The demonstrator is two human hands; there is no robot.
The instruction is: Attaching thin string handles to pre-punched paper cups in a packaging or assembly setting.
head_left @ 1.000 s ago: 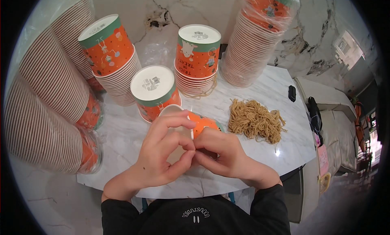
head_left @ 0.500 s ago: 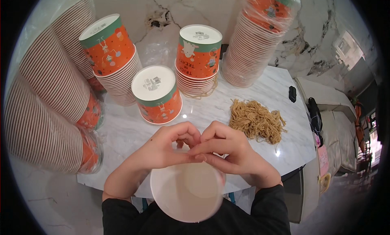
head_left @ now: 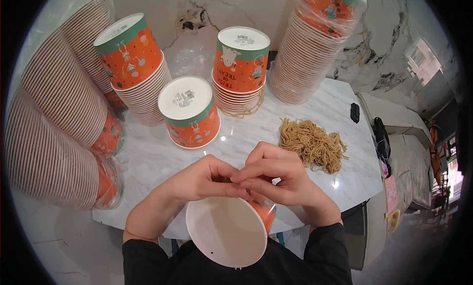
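Note:
In front of my body a paper bucket [head_left: 224,233] is tilted, its round white opening toward me and its orange printed side showing at the right. A small dark hole shows inside, close to its lower rim. My left hand [head_left: 213,179] is closed in a pinch at the bucket's upper rim. Against it, my right hand [head_left: 276,176] pinches too, thumb and index fingertips meeting the left fingertips. Whatever lies between the fingertips is too small or hidden to make out. Beyond my right hand lies a heap of tan string [head_left: 313,144].
An upturned orange bucket [head_left: 192,129] stands ahead on the marble table [head_left: 345,105]. Behind it rise two upturned stacks [head_left: 130,63] [head_left: 240,63], string loops by the right one. Plastic-wrapped bucket stacks [head_left: 59,152] [head_left: 310,58] flank them. A small black object [head_left: 354,113] lies right.
The bucket has turned, so more of its orange side and the small hole now show. My right hand's fingers have shifted over the left fingertips.

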